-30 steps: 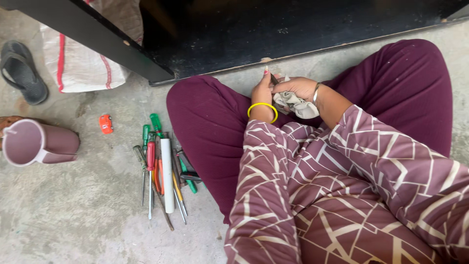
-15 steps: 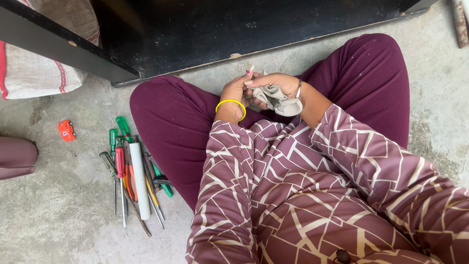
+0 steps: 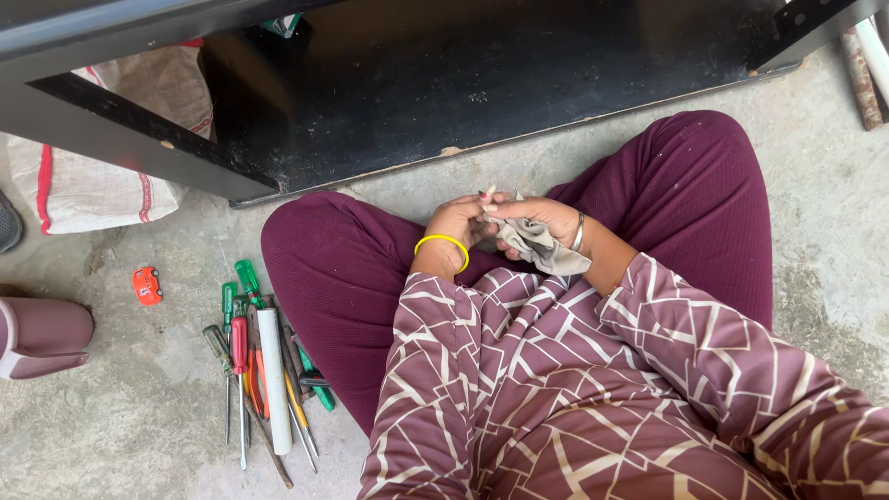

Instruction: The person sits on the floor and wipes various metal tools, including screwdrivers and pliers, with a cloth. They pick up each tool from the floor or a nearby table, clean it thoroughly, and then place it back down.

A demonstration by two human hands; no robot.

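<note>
Soft, even daylight — sharp, faint shadows.

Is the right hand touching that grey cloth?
Touching. The head view shows the right hand wrapped over the grey cloth, its fingers pressing the cloth against the left hand.

concrete floor [image 3: 120, 435]: screwdrivers [image 3: 243, 356], white tube [image 3: 274, 380], sack [image 3: 102, 185], toy car [image 3: 146, 285].

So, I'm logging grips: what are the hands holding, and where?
Right hand clutches a grey cloth by its upper end; left hand touches it.
</note>
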